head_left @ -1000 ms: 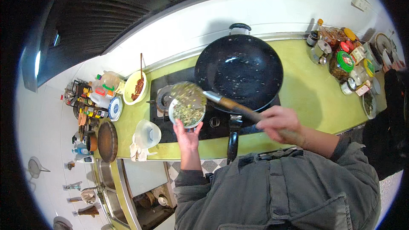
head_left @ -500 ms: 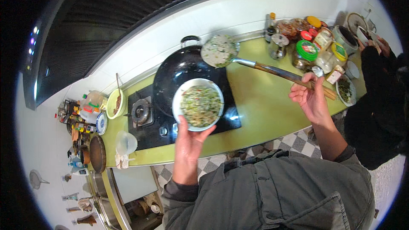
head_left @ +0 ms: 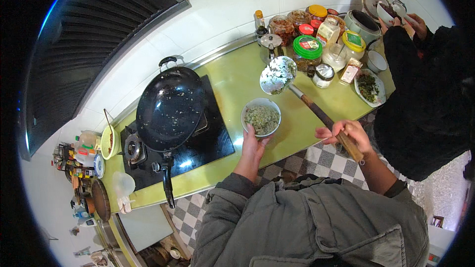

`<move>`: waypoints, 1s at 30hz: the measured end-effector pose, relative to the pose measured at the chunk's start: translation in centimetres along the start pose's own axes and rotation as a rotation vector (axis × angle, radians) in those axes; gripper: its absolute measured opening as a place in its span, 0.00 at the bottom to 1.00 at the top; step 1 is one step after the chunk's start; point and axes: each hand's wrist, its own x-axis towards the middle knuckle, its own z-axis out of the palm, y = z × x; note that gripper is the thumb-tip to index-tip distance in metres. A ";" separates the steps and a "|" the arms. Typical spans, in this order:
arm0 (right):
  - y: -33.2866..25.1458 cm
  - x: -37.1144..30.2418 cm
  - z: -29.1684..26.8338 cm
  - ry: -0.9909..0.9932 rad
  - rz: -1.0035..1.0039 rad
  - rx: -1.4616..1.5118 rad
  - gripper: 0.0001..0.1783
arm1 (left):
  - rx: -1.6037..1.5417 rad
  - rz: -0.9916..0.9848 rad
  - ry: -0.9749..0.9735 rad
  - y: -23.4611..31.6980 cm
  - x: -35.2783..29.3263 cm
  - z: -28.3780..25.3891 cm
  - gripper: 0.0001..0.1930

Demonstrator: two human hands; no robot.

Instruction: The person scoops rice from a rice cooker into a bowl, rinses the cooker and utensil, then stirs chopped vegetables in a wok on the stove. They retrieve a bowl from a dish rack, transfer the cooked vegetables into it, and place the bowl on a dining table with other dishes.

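Observation:
My left hand (head_left: 252, 147) holds a white bowl (head_left: 246, 120) from its near side, the thumb at the rim. Rice mixed with chopped greens (head_left: 262, 118) fills much of it. The bowl is over the green counter, right of the stove. My right hand (head_left: 352, 136) is closed loosely round the wooden handle of a metal wok ladle (head_left: 319, 112). The ladle's round head, with bits of food stuck to it, is above the counter, beyond and to the right of the bowl. A black wok (head_left: 170, 109) sits on the stove at left, with scraps of food inside.
Jars with coloured lids (head_left: 307, 52) crowd the back right of the counter (head_left: 225, 64), beside a plate of dark greens (head_left: 370, 89). A person in black (head_left: 415, 99) stands at right, holding a bowl. A yellow-green bowl (head_left: 111, 143) stands left of the stove (head_left: 208, 141).
The bowl has moved from in front of the wok to over the counter at its right. The ladle has swung away from the wok toward the jars. My view has shifted.

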 end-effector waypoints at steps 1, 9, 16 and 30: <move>0.1 -0.4 -0.2 0.033 0.043 -0.080 0.10 | -0.008 0.014 -0.002 -0.2 0.3 0.1 0.21; 1.6 -3.3 1.0 0.169 0.340 -0.529 0.41 | 0.066 0.013 0.075 -2.2 -0.5 0.6 0.28; 5.6 -5.4 1.4 0.065 -0.155 -1.185 0.40 | -0.149 -0.271 -0.576 -7.7 -5.1 4.8 0.62; 8.2 -7.1 1.1 0.170 0.185 -0.808 0.36 | -0.171 -0.271 -0.656 -6.7 -6.5 8.1 0.75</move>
